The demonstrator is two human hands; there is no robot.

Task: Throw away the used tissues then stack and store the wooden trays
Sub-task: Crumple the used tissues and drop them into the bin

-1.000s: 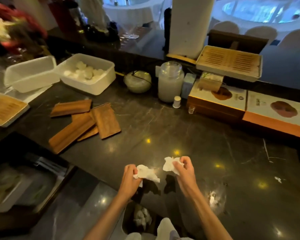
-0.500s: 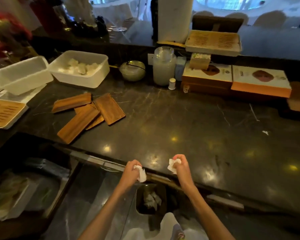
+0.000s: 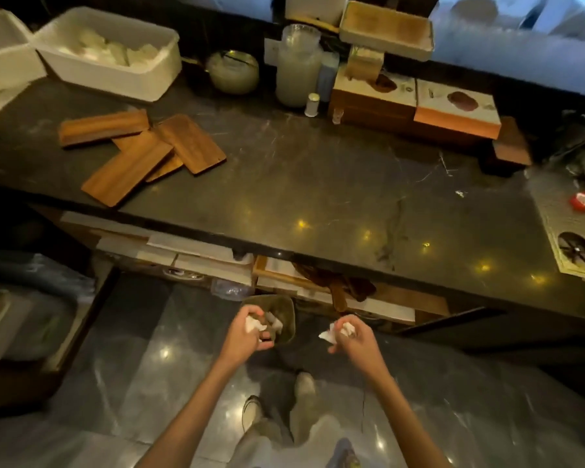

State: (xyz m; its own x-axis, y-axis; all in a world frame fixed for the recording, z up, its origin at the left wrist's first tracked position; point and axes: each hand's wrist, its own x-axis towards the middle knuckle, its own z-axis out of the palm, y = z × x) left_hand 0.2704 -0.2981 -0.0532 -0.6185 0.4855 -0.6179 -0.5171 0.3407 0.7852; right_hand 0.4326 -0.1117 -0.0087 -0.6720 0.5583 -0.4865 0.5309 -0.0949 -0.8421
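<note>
My left hand (image 3: 247, 336) grips a crumpled white tissue (image 3: 250, 324) right over the near rim of a small dark bin (image 3: 286, 310) on the floor under the counter edge. My right hand (image 3: 353, 337) holds a second white tissue (image 3: 330, 334) just right of the bin. More white tissue lies inside the bin. Several wooden trays (image 3: 139, 153) lie scattered and overlapping on the left of the dark stone counter (image 3: 318, 184).
White plastic tubs (image 3: 115, 50) stand at the counter's back left. A glass jar (image 3: 296, 67), a bowl (image 3: 233, 70) and orange boxes (image 3: 453, 109) line the back. Shelves with papers (image 3: 196, 255) sit under the counter. My shoes (image 3: 304, 386) stand on glossy floor.
Both hands have come off the counter top and dropped below its edge, each still gripping its tissue. The view has tilted down toward the floor and bin.
</note>
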